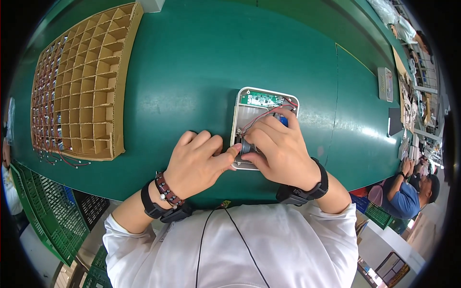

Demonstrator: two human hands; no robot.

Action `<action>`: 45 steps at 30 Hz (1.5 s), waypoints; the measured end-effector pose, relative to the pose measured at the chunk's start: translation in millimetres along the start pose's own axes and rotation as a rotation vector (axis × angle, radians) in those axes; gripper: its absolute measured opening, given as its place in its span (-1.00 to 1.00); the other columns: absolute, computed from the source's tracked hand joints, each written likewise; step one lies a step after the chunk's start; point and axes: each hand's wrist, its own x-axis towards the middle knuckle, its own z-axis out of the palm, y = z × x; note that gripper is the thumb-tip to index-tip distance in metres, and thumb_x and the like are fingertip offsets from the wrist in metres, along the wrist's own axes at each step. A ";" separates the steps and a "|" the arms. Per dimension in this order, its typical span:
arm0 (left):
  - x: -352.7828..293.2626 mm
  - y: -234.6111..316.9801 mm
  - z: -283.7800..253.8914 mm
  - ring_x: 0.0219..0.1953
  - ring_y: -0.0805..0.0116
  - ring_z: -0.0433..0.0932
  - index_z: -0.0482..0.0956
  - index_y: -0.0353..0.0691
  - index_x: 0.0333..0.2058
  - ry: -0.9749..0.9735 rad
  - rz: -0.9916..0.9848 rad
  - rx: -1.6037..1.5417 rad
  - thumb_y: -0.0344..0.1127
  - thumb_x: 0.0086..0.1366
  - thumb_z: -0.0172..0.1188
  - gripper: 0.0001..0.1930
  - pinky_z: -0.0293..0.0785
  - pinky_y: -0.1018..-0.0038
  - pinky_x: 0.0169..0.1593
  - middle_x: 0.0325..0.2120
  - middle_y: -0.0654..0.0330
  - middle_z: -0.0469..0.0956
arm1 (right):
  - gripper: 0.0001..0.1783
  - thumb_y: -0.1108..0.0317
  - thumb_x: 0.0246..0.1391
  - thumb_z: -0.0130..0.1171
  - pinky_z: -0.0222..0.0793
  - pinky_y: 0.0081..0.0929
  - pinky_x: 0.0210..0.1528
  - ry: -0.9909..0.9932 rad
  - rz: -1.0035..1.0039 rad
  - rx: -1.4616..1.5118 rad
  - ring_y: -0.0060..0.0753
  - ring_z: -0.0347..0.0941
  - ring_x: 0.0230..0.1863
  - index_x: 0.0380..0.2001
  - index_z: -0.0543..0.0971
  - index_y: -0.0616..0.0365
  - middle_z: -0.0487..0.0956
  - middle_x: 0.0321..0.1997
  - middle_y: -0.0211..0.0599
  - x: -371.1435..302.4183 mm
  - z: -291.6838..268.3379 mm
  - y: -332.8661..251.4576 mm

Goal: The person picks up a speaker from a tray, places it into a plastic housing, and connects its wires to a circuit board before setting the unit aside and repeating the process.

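A white, open plastic housing (236, 115) lies on the green table in front of me. Along its far end sits a green circuit board (261, 100), with red and black wires (257, 118) running toward the near end. A blue part (284, 120) shows partly beneath my right hand (281, 149). That hand's thumb and fingers close around a round dark grey part (245, 146) at the housing's near left. My left hand (199, 158) has its fingers curled, and its extended tip presses against the same round part at the left wall. Fingers hide much of the near end.
To the left stands a divided cardboard box (89, 91) whose far-left cells hold wired parts; some wires hang over its near edge. Another pale housing (384, 84) lies far right. Green crates (50, 211) stand beyond the table's left edge. A co-worker (408, 197) sits at right.
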 end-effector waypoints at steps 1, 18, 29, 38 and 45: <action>-0.3 0.5 0.9 -0.42 0.44 0.34 0.60 0.06 -0.32 -0.001 -0.003 -0.003 -0.15 0.03 0.29 -0.79 0.16 0.44 -0.34 -0.52 0.42 0.36 | -0.65 0.28 -0.31 0.40 0.14 -0.10 0.10 -0.006 0.007 0.003 -0.31 0.42 -0.19 -0.40 0.49 0.07 0.53 -0.32 -0.45 0.6 -0.5 -1.0; 30.9 4.8 -26.3 -0.33 0.33 0.40 0.55 0.00 -0.32 0.024 0.035 -0.059 -0.16 0.10 0.26 -0.82 0.23 0.38 -0.25 -0.44 0.33 0.41 | -0.79 0.34 -0.14 0.30 0.13 -0.11 0.15 0.191 -0.106 -0.144 -0.34 0.41 -0.14 -0.39 0.51 0.04 0.51 -0.26 -0.46 -28.5 -1.9 1.1; 104.9 25.8 -4.8 -0.34 0.30 0.44 0.53 -0.10 -0.39 0.224 0.102 0.256 -0.22 0.10 0.25 -0.85 0.27 0.37 -0.25 -0.50 0.28 0.47 | -0.84 0.51 -0.08 0.22 0.21 -0.29 0.02 0.478 0.061 0.052 -0.26 0.43 -0.16 -0.36 0.51 0.14 0.54 -0.27 -0.34 -51.1 -26.1 14.3; 89.6 19.7 -14.9 -0.49 0.33 0.41 0.50 -0.17 -0.48 0.196 -0.270 -0.438 -0.32 0.13 0.23 -0.90 0.23 0.41 -0.30 -0.59 0.28 0.47 | -0.77 0.49 -0.08 0.24 0.20 -0.32 -0.04 0.544 0.145 -0.014 -0.25 0.42 -0.20 -0.28 0.51 0.13 0.53 -0.29 -0.33 -32.9 -32.8 24.0; 76.5 22.1 -18.4 -0.46 0.32 0.40 0.48 -0.14 -0.51 0.317 -0.109 -0.188 -0.31 0.13 0.22 -0.88 0.22 0.38 -0.28 -0.58 0.32 0.46 | -0.84 0.45 -0.09 0.25 0.19 -0.34 -0.08 0.451 0.020 -0.199 -0.34 0.40 -0.29 -0.36 0.52 0.07 0.47 -0.41 -0.44 -12.7 -30.5 23.6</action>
